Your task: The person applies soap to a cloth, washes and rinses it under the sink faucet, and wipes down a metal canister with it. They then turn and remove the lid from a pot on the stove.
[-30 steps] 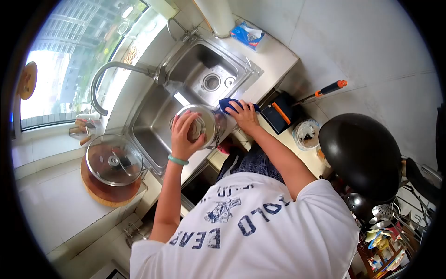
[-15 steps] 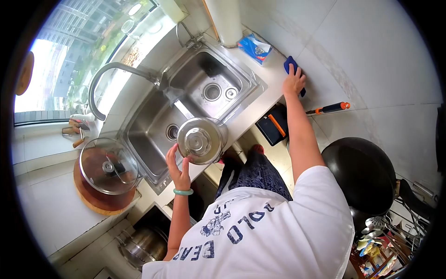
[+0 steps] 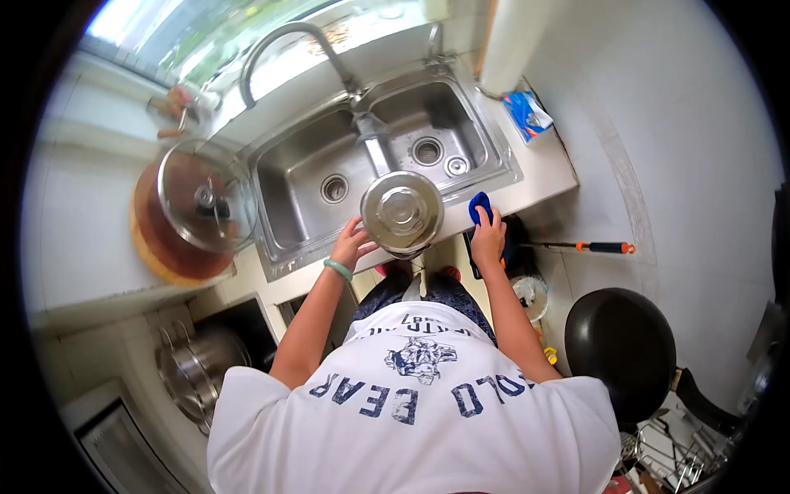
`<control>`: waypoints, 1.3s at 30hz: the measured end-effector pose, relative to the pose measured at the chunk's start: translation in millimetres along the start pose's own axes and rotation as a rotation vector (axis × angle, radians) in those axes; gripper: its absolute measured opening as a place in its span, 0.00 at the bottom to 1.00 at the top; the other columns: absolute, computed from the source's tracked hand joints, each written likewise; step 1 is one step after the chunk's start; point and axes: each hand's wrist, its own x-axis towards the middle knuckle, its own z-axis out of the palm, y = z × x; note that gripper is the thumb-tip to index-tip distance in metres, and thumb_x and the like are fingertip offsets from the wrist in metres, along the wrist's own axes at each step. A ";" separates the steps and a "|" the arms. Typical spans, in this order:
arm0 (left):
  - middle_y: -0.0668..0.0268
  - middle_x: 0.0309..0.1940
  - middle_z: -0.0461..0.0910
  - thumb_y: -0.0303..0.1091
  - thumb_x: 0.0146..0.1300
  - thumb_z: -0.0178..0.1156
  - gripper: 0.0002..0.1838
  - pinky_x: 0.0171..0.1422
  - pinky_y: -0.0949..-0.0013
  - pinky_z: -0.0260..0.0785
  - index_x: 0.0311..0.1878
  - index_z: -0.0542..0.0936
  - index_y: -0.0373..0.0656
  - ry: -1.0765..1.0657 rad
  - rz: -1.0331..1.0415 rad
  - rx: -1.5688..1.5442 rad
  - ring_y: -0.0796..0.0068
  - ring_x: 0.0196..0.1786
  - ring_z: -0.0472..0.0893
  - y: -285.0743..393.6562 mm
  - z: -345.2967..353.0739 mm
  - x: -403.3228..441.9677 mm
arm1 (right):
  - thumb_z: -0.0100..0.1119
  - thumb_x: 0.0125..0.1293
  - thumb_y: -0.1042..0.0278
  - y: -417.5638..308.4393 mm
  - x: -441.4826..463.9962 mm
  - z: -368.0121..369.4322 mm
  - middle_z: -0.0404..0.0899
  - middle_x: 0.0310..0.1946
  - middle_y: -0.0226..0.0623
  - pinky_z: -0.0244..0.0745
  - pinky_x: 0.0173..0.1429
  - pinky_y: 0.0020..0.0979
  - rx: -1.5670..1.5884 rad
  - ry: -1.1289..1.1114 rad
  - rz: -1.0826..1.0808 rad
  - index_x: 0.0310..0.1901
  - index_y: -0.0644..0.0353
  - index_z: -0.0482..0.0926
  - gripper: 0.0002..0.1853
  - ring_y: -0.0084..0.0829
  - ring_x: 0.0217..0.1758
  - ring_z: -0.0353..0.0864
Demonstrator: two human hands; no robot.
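My left hand [image 3: 352,244], a green bangle at its wrist, has its fingers apart beside a round metal vessel [image 3: 403,212] with a ringed top. The fingertips are at the vessel's left side; whether they press on it I cannot tell. The vessel is at the front of the double sink [image 3: 288,177], in line with its divider. In my right hand [image 3: 489,239] is a blue cloth [image 3: 479,207], gripped over the front edge of the counter.
A curved faucet [image 3: 300,29] rises behind the sink. A tissue pack [image 3: 527,115] lies on the right of the counter [image 3: 547,169]. To the left, a glass lid [image 3: 206,193] rests on a round wooden board [image 3: 144,222]. A black wok [image 3: 621,354] is at the lower right.
My right hand has come back leftward with the blue cloth, from the counter's right end to its front edge. The left hand stays beside the vessel. The view has turned.
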 end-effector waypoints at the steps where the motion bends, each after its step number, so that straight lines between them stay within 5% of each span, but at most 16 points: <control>1: 0.63 0.43 0.74 0.28 0.59 0.53 0.23 0.50 0.66 0.71 0.59 0.64 0.45 0.020 0.016 -0.021 0.72 0.47 0.76 -1.0 -3.6 -1.3 | 0.54 0.55 0.74 1.7 0.9 -2.5 0.64 0.55 0.44 0.65 0.55 0.42 0.072 -0.023 -0.031 0.53 0.47 0.70 0.21 0.49 0.51 0.66; 5: 0.68 0.35 0.74 0.27 0.57 0.58 0.27 0.48 0.66 0.71 0.59 0.62 0.46 0.040 0.025 -0.124 0.78 0.39 0.74 -2.0 -12.3 -15.7 | 0.55 0.54 0.72 19.3 20.2 -2.3 0.69 0.50 0.45 0.66 0.56 0.36 0.349 -0.164 0.019 0.50 0.47 0.74 0.19 0.44 0.52 0.70; 8: 0.67 0.35 0.76 0.26 0.56 0.60 0.32 0.45 0.68 0.71 0.62 0.57 0.48 0.094 0.182 -0.132 0.77 0.40 0.76 13.5 -1.0 -45.4 | 0.52 0.57 0.73 25.9 35.6 8.5 0.75 0.48 0.44 0.64 0.57 0.30 0.941 -0.248 0.349 0.54 0.58 0.71 0.20 0.35 0.50 0.73; 11: 0.67 0.35 0.76 0.26 0.58 0.58 0.29 0.44 0.71 0.71 0.62 0.58 0.47 0.089 0.364 -0.089 0.78 0.39 0.76 29.4 19.9 -67.0 | 0.51 0.59 0.71 -34.3 35.1 -37.2 0.74 0.49 0.42 0.65 0.56 0.31 0.890 -0.008 0.100 0.54 0.60 0.71 0.19 0.35 0.51 0.72; 15: 0.68 0.35 0.75 0.26 0.58 0.58 0.29 0.43 0.75 0.71 0.63 0.61 0.43 0.096 0.408 -0.053 0.80 0.38 0.76 33.5 28.3 -68.8 | 0.51 0.57 0.72 -151.0 22.1 -124.9 0.71 0.49 0.42 0.65 0.57 0.33 0.603 0.035 -0.515 0.53 0.60 0.72 0.20 0.40 0.52 0.72; 17: 0.69 0.34 0.74 0.25 0.58 0.58 0.30 0.44 0.74 0.72 0.64 0.61 0.43 0.093 0.404 -0.088 0.80 0.37 0.76 32.8 26.2 -66.0 | 0.54 0.53 0.71 -188.8 14.9 -124.0 0.70 0.48 0.40 0.69 0.50 0.36 0.242 0.119 -0.797 0.51 0.58 0.73 0.20 0.41 0.47 0.72; 20: 0.69 0.33 0.74 0.22 0.56 0.58 0.30 0.41 0.72 0.74 0.62 0.62 0.44 0.103 0.395 -0.126 0.78 0.37 0.77 33.5 24.0 -61.9 | 0.55 0.48 0.71 -209.8 -5.3 -88.5 0.71 0.49 0.35 0.71 0.38 0.34 -0.192 0.080 -0.948 0.46 0.55 0.77 0.19 0.37 0.39 0.72; 28: 0.65 0.31 0.75 0.13 0.49 0.57 0.33 0.36 0.68 0.77 0.59 0.60 0.44 0.134 0.362 -0.276 0.75 0.31 0.78 44.5 32.6 -62.3 | 0.58 0.43 0.74 -165.7 -35.6 -114.0 0.72 0.48 0.31 0.72 0.36 0.32 -0.130 -0.058 -1.088 0.43 0.55 0.78 0.20 0.35 0.39 0.71; 31: 0.67 0.32 0.75 0.18 0.53 0.58 0.25 0.39 0.70 0.76 0.55 0.64 0.39 0.054 0.317 -0.307 0.74 0.32 0.78 40.2 27.6 -58.8 | 0.59 0.41 0.76 -157.3 -40.1 -127.4 0.73 0.47 0.29 0.72 0.37 0.32 -0.022 -0.139 -0.961 0.40 0.53 0.80 0.19 0.35 0.37 0.71; 39: 0.69 0.30 0.76 0.24 0.59 0.55 0.10 0.41 0.71 0.74 0.44 0.70 0.40 -0.082 0.258 -0.326 0.77 0.33 0.77 28.0 21.7 -50.6 | 0.59 0.43 0.73 -219.8 -0.7 -87.8 0.72 0.45 0.31 0.71 0.40 0.35 -0.199 0.127 -0.938 0.40 0.47 0.78 0.18 0.38 0.39 0.70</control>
